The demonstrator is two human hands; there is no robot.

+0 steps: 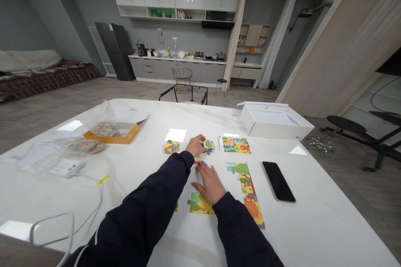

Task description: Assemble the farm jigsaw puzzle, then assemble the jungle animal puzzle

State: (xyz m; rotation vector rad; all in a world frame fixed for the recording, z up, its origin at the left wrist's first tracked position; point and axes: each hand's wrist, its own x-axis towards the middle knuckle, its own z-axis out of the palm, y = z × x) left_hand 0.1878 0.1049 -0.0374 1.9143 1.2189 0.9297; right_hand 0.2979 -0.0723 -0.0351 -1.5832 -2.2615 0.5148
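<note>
My left hand (196,146) reaches to a small stack of puzzle pieces (209,146), its thumb and fingers closed on a puzzle piece at the stack's left edge. Just below, my right hand (210,182) lies with fingers stretched out, fingertips touching a red and blue puzzle piece (198,159) on the table. Right of it is a joined puzzle strip (247,183) with a tree and a lion. Another joined section, green and yellow, (200,205) lies partly under my right hand and wrist. A second pile of loose pieces (171,147) sits to the left.
A picture card (234,144) lies beyond the strip. A black phone (278,181) and an open white box (275,120) are on the right. Leftward are an orange-edged box (128,134), plastic bags of pieces (87,146), a white power strip (65,169) and its cable (100,200).
</note>
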